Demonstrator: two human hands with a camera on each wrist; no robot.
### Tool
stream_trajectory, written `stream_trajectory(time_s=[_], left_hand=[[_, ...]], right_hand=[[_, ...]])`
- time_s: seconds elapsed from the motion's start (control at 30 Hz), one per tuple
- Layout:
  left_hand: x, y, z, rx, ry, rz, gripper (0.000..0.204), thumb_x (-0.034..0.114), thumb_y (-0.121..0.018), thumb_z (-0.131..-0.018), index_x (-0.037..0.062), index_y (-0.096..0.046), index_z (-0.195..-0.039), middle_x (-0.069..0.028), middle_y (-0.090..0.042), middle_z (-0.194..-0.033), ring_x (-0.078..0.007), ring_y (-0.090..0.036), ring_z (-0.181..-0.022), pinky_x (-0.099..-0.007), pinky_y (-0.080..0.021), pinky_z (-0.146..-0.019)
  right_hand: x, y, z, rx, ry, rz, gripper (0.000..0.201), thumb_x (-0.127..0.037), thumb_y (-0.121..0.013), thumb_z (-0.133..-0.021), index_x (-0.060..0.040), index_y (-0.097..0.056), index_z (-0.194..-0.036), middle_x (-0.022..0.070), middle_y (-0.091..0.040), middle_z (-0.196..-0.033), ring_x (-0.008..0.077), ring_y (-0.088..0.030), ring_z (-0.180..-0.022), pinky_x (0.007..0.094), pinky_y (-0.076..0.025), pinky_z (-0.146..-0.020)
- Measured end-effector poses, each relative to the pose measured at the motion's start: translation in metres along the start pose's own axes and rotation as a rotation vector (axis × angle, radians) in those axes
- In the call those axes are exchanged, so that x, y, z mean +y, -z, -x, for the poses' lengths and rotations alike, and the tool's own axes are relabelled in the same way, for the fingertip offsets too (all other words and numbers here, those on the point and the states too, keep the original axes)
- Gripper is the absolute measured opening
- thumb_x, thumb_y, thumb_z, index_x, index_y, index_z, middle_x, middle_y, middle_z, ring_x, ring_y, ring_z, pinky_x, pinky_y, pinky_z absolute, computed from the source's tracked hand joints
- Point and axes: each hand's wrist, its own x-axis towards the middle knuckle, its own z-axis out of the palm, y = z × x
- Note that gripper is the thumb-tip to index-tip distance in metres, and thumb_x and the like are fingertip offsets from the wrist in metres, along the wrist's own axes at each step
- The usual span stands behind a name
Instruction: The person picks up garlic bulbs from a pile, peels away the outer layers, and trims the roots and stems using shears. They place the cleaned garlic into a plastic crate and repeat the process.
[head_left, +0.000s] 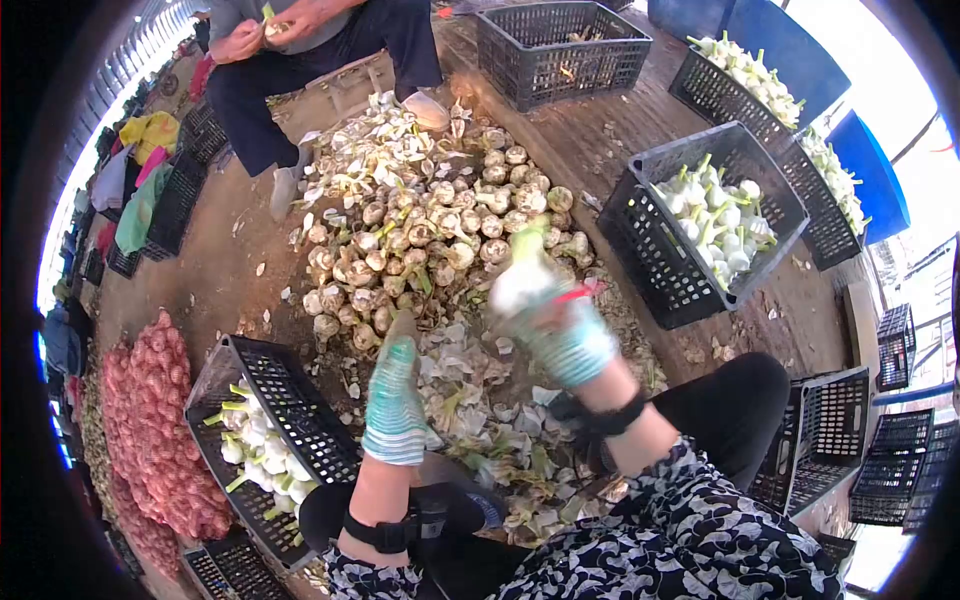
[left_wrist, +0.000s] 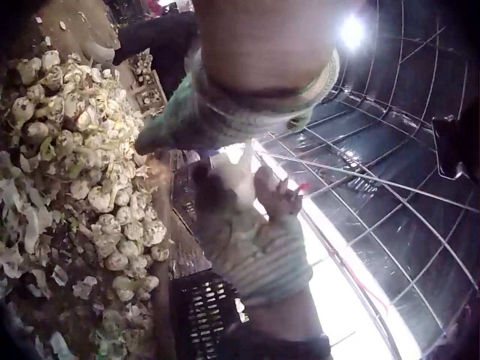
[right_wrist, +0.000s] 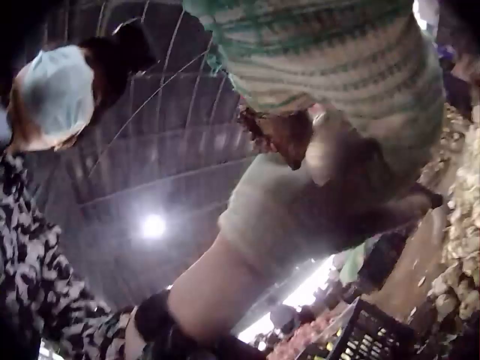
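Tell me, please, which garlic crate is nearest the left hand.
The garlic crate beside the red sacks; the others stand beyond the right hand.

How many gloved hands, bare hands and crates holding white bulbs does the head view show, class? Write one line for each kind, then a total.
Gloved hands: 2
Bare hands: 2
Crates holding white bulbs: 4
Total: 8

Right hand (head_left: 565, 338) and the white bulb (head_left: 520, 284) it holds are motion-blurred; red bit (head_left: 577, 294) at that hand too smeared to ID. Seated person (head_left: 345, 55) beyond both hands is cut off by the top edge. Crate (head_left: 292, 410) left of the left hand (head_left: 393, 405): near end partly hidden behind a knee (head_left: 325, 512).
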Motion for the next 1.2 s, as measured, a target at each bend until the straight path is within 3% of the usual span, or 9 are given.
stream_trajectory(time_s=[0.1,0.27,0.37,0.47,0.53,0.8,1.0,1.03,1.2], left_hand=[[-0.012,0.022,-0.017,0.048,0.006,0.063,0.055,0.034,-0.053,-0.078,0.0031,-0.039,-0.121,-0.0091,-0.047,-0.116,-0.0229,-0.043,-0.106,-0.037,-0.03,-0.094],[-0.024,0.033,-0.031,0.075,0.151,0.007,0.044,0.028,-0.054,-0.077,0.0019,-0.048,-0.112,-0.0081,-0.054,-0.104,-0.022,-0.05,-0.096,-0.0344,-0.037,-0.085],[-0.027,0.031,-0.032,0.074,0.141,-0.04,0.037,0.024,-0.053,-0.078,0.0018,-0.051,-0.109,-0.0067,-0.057,-0.098,-0.0202,-0.054,-0.088,-0.033,-0.041,-0.08],[-0.03,0.03,-0.032,0.05,0.168,-0.137,0.037,0.023,-0.053,-0.079,0.0027,-0.05,-0.11,-0.0066,-0.056,-0.099,-0.0192,-0.053,-0.088,-0.0317,-0.041,-0.078],[-0.029,0.028,-0.033,0.056,0.157,-0.14,0.037,0.023,-0.053,-0.079,0.0024,-0.05,-0.109,-0.0066,-0.056,-0.099,-0.0192,-0.053,-0.088,-0.0319,-0.042,-0.077],[-0.019,0.015,-0.029,-0.158,0.426,0.33,0.05,0.037,-0.05,-0.08,0.0034,-0.041,-0.115,-0.0146,-0.05,-0.106,-0.0257,-0.052,-0.091,-0.0415,-0.047,-0.073],[-0.01,0.017,-0.013,-0.069,-0.048,-0.006,0.05,0.019,-0.062,-0.076,0.0008,-0.041,-0.118,-0.0091,-0.047,-0.113,-0.0159,-0.047,-0.099,-0.0289,-0.04,-0.085],[-0.01,0.017,-0.011,-0.07,-0.057,-0.002,0.05,0.019,-0.062,-0.076,0.0008,-0.041,-0.118,-0.0091,-0.047,-0.113,-0.0159,-0.047,-0.099,-0.0289,-0.04,-0.085],[-0.011,0.009,0.001,-0.088,-0.499,-0.444,0.061,0.005,-0.064,-0.07,0.0008,-0.033,-0.122,-0.0079,-0.046,-0.106,-0.0153,-0.047,-0.093,-0.0267,-0.043,-0.078]], right_hand=[[-0.062,-0.025,0.011,-0.341,0.48,0.364,0.063,-0.023,-0.058,-0.076,-0.0048,-0.025,-0.127,0.0175,-0.034,-0.125,0.0235,-0.053,-0.089,0.0301,-0.046,-0.076],[-0.103,0.143,-0.084,0.877,0.389,2.012,0.042,-0.008,-0.051,-0.076,-0.0034,-0.042,-0.116,0.0143,-0.051,-0.107,0.0264,-0.051,-0.095,0.0312,-0.041,-0.081],[-0.083,0.199,-0.111,1.099,0.058,2.149,0.047,-0.008,-0.056,-0.073,-0.0138,-0.044,-0.119,0.0153,-0.048,-0.114,0.0243,-0.053,-0.094,0.0302,-0.042,-0.074],[-0.093,0.241,-0.101,0.98,-0.04,2.071,0.032,-0.01,-0.053,-0.076,-0.0085,-0.052,-0.108,0.016,-0.055,-0.102,0.0235,-0.055,-0.089,0.0293,-0.043,-0.072],[-0.102,0.316,-0.161,0.949,0.357,0.599,0.019,-0.012,-0.049,-0.08,-0.0037,-0.056,-0.095,0.0121,-0.059,-0.092,0.0196,-0.057,-0.084,0.0262,-0.044,-0.067],[-0.014,-0.035,-0.022,-0.313,0.085,1.31,0.028,-0.011,-0.053,-0.079,-0.0011,-0.049,-0.106,0.0021,-0.057,-0.088,0.0078,-0.052,-0.078,0.0208,-0.042,-0.069],[0.028,-0.04,-0.005,-0.011,0.154,0.677,0.031,-0.019,-0.049,-0.083,0.0009,-0.046,-0.107,0.01,-0.058,-0.073,0.0128,-0.057,-0.063,0.0216,-0.047,-0.059],[0.023,-0.022,-0.018,-0.17,-0.319,-0.053,0.032,-0.026,-0.042,-0.087,0.0024,-0.045,-0.101,0.0122,-0.056,-0.071,0.017,-0.056,-0.061,0.0254,-0.048,-0.059],[0.051,-0.02,-0.022,0.22,-0.128,0.15,0.036,-0.03,-0.03,-0.09,0.003,-0.042,-0.101,0.0163,-0.054,-0.083,0.027,-0.056,-0.07,0.0346,-0.049,-0.063]])
